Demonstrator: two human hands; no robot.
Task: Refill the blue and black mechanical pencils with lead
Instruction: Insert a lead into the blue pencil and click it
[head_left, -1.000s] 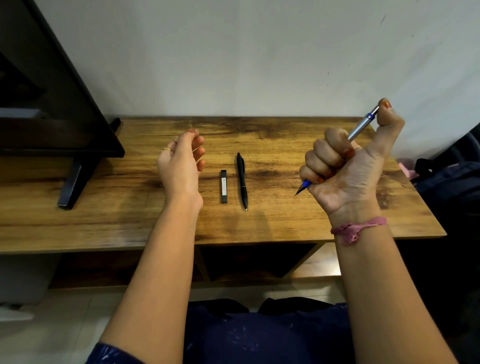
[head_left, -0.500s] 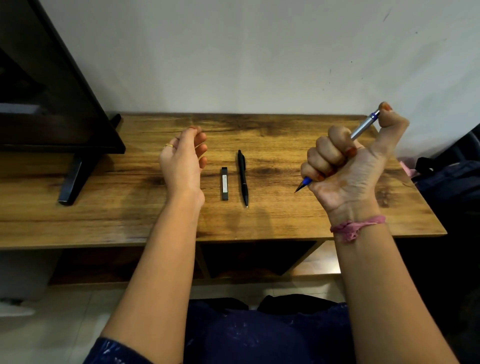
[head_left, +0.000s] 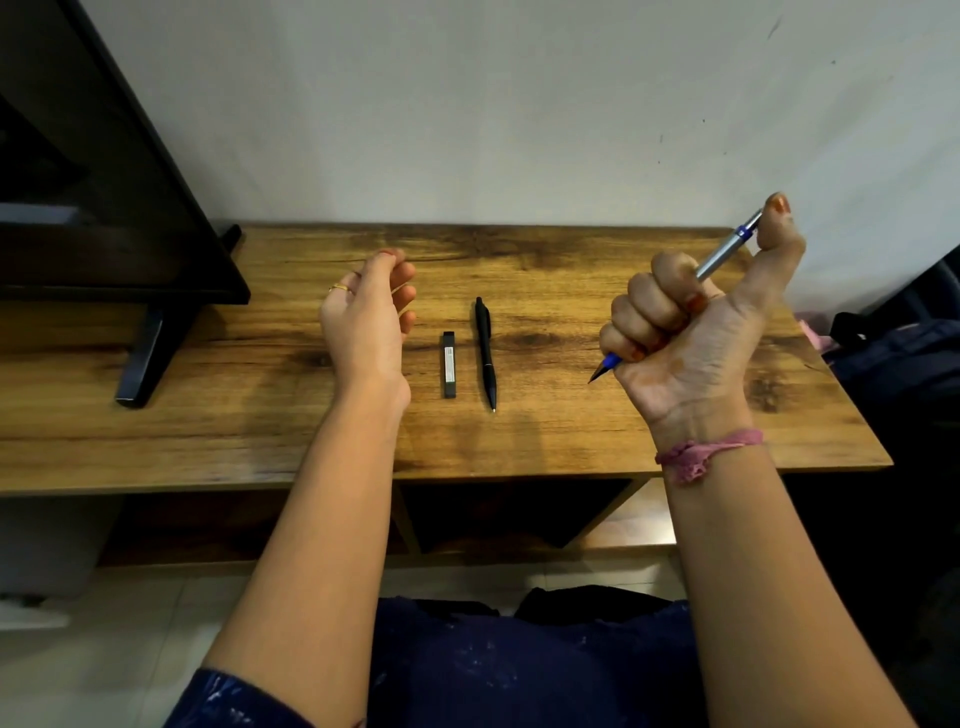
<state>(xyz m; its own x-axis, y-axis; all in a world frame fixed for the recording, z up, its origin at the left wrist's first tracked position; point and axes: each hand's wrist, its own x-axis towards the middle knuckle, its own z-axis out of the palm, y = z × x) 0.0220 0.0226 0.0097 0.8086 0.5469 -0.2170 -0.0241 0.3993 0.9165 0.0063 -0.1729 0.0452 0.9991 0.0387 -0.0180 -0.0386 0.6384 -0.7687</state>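
My right hand (head_left: 685, 332) is raised above the right part of the wooden table (head_left: 545, 431), fist closed around the blue and silver mechanical pencil (head_left: 724, 257). Its thumb rests on the pencil's top button, and the blue tip points down and left. The black mechanical pencil (head_left: 484, 353) lies flat at the table's middle, tip toward me. Just left of it lies the small black lead case (head_left: 449, 365). My left hand (head_left: 366, 317) hovers left of the case, fingers loosely curled, holding nothing.
A black monitor (head_left: 93, 197) on a stand (head_left: 145, 358) fills the table's left side. A white wall runs behind. Dark bags (head_left: 904, 364) sit off the table's right edge. My lap in dark blue cloth is below.
Both hands stay almost where they were. The thumb on the pencil's top has shifted slightly. The black pencil and the lead case have not moved.
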